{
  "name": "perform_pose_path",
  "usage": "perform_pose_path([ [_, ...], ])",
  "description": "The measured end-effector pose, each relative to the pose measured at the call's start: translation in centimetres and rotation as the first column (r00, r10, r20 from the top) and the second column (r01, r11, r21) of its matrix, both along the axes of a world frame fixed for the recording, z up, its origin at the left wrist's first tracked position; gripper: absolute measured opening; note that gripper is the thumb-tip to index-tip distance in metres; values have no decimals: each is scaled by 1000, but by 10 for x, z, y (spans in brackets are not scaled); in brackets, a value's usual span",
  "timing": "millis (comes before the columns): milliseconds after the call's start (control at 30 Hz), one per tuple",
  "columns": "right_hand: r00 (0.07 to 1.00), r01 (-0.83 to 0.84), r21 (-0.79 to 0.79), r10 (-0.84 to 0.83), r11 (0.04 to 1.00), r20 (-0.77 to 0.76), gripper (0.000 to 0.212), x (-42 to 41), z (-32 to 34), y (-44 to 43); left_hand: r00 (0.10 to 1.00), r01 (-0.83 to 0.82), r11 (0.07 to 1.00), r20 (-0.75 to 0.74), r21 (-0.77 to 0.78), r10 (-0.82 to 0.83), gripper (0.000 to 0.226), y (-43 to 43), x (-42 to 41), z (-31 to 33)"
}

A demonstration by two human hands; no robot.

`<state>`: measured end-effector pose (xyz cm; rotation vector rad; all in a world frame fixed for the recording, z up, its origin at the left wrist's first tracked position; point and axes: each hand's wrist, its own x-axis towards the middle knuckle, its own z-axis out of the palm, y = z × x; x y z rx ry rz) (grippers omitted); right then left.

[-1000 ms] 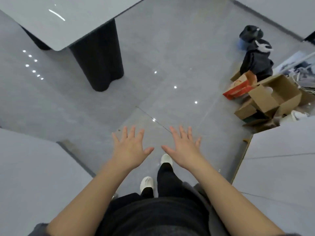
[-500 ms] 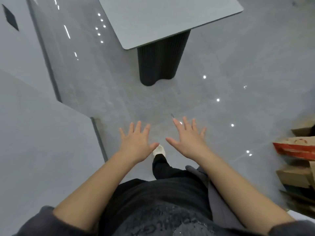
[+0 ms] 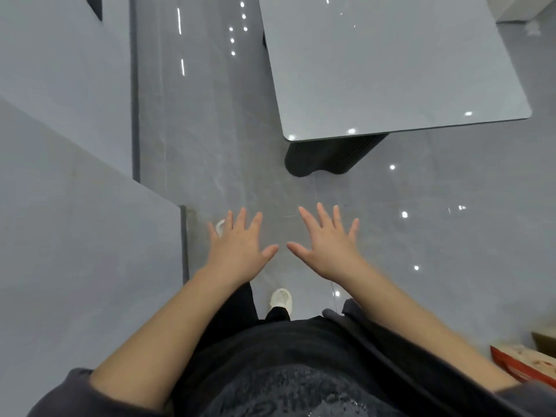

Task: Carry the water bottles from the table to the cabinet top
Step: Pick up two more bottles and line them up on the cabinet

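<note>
Glossy grey slab desk (image 3: 391, 70) on dark fluted pedestal has swung from upper centre to upper right, ahead of right hand (image 3: 328, 248) and left hand (image 3: 237, 248). No water bottles in view, so bearing and long axis can't be told. Right hand is nearer the desk. All fingers (image 3: 323, 219) spread, holding nothing.

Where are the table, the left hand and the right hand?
table (image 3: 391, 70), head view, bare middle of its grey top.
left hand (image 3: 237, 251), head view, back of the hand.
right hand (image 3: 329, 251), head view, back of the hand.
</note>
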<state>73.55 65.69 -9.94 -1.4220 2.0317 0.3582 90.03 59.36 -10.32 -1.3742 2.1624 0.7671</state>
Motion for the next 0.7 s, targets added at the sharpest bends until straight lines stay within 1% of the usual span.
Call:
perform_pose_path([
  [100, 1000, 18, 2, -18, 1000, -16, 78, 2, -4, -51, 1000, 30, 1000, -4, 7, -30, 78, -56, -1, -7],
  [267, 985, 172, 10, -172, 985, -4, 78, 10, 3, -137, 992, 125, 992, -1, 27, -125, 78, -157, 5, -2],
  [400, 974, 225, -35, -225, 974, 4, 78, 17, 10, -193, 984, 176, 984, -4, 8, -176, 78, -224, 8, 8],
  [700, 950, 310, -44, -308, 950, 42, 78, 0, 8, -285, 978, 210, 977, -10, 19, -210, 77, -314, -15, 19],
])
